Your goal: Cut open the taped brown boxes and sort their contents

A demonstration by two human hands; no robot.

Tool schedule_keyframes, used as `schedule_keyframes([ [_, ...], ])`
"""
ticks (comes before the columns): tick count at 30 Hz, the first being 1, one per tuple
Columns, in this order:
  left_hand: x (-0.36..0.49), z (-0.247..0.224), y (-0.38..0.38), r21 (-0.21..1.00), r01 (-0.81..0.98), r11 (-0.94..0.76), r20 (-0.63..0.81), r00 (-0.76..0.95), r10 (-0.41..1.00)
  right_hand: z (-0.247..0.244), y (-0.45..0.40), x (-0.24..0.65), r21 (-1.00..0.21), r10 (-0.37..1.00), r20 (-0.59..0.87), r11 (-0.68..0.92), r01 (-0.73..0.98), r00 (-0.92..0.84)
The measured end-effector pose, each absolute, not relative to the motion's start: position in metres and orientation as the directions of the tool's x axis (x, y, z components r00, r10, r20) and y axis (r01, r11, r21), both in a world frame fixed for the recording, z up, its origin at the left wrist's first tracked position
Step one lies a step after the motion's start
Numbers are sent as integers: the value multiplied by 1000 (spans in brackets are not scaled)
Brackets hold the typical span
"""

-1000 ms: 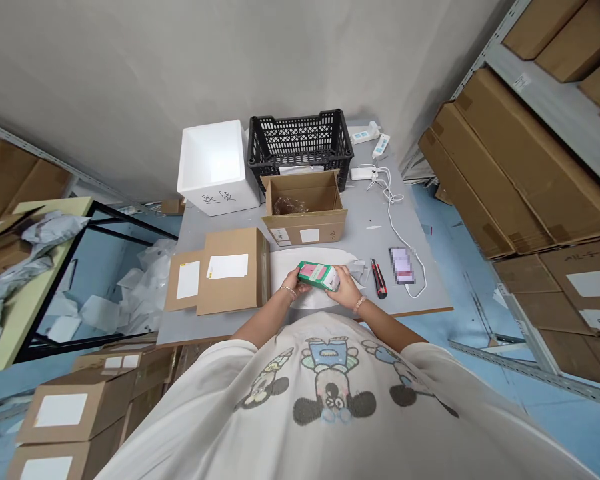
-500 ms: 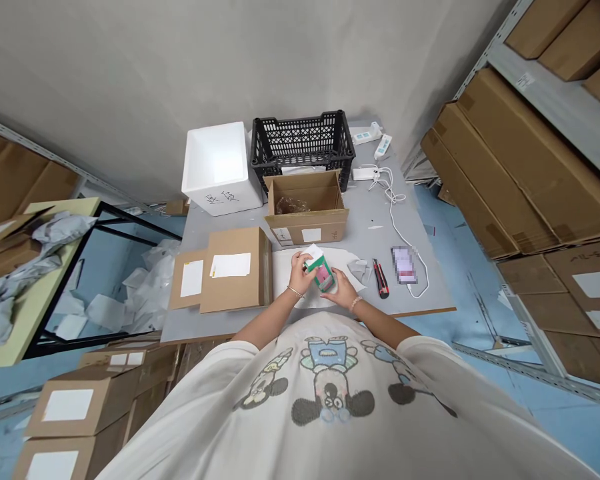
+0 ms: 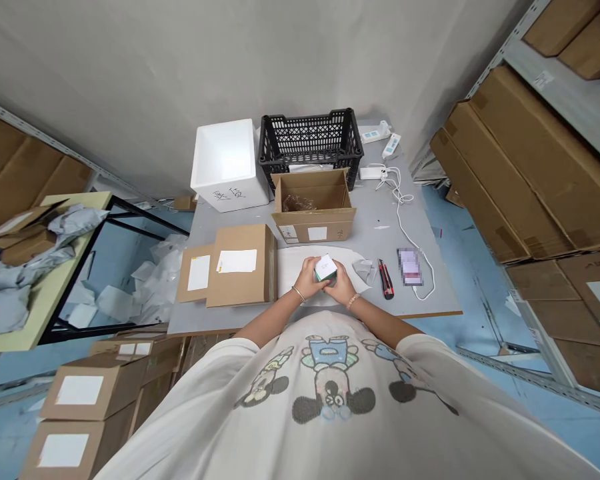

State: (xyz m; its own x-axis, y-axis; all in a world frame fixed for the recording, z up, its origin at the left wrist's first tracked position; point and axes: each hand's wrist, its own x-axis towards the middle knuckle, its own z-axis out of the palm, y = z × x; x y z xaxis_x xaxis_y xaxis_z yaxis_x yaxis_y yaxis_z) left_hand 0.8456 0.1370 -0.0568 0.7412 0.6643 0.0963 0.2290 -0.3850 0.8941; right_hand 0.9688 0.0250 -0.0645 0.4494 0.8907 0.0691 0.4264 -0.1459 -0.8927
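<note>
A small green box with a white end (image 3: 325,267) is held between both hands, its white face turned up. My left hand (image 3: 309,279) is closed round its left side, and my right hand (image 3: 341,284) grips the right side. The fingers partly hide its green sides. Beneath the hands lies a white sheet (image 3: 290,259) on the grey table (image 3: 250,320). Just beyond it stands an open cardboard box (image 3: 335,230) with clear plastic wrap (image 3: 299,203) inside.
Two labelled cartons (image 3: 243,283) lie left. A white foam box (image 3: 207,160) and black crate (image 3: 310,162) stand at the back. To the right are crumpled paper (image 3: 363,271), a red-black utility knife (image 3: 386,280), a phone (image 3: 409,267) on a white cable and power strips (image 3: 391,146).
The small box has been turned so its white end faces up. My left hand has moved from its top to its side. The whole view has shifted slightly.
</note>
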Motion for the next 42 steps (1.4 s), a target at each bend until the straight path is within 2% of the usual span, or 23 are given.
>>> schedule_keyframes([
  [4,846,-50,135,883,218,-416,108,767,633,-53,11,970,-958,895,27,-104,267,446],
  [9,849,-45,129,863,204,-462,136,787,602,-49,13,974,-978,832,-209,-168,-126,513],
  [13,851,-42,129,871,248,-423,79,781,620,-48,19,978,-963,817,-252,-160,-215,520],
  [18,848,-34,131,894,250,-371,28,797,604,-51,12,979,-977,832,-210,-201,-74,513],
  [21,848,-31,136,917,284,-280,-38,761,648,-53,2,977,-982,846,-155,-189,15,510],
  [25,860,-35,150,927,372,51,-273,573,773,-48,-3,977,-941,845,-112,-259,216,522],
  [27,868,-40,157,891,393,228,-399,439,805,-41,0,979,-860,848,-114,-345,375,518],
  [29,875,-43,162,839,451,304,-476,339,812,-31,6,981,-739,853,-141,-429,520,503],
  [32,877,-44,160,803,556,213,-424,282,861,-17,15,982,-570,860,-178,-486,663,478],
  [35,874,-41,146,845,535,-10,-197,329,923,-10,19,981,-519,875,-170,-470,714,452],
  [38,870,-37,127,879,447,-167,-42,421,906,-14,19,984,-561,865,-158,-475,678,476],
  [42,869,-38,114,921,375,-105,-89,466,880,-31,19,994,-725,798,-185,-505,469,574],
])
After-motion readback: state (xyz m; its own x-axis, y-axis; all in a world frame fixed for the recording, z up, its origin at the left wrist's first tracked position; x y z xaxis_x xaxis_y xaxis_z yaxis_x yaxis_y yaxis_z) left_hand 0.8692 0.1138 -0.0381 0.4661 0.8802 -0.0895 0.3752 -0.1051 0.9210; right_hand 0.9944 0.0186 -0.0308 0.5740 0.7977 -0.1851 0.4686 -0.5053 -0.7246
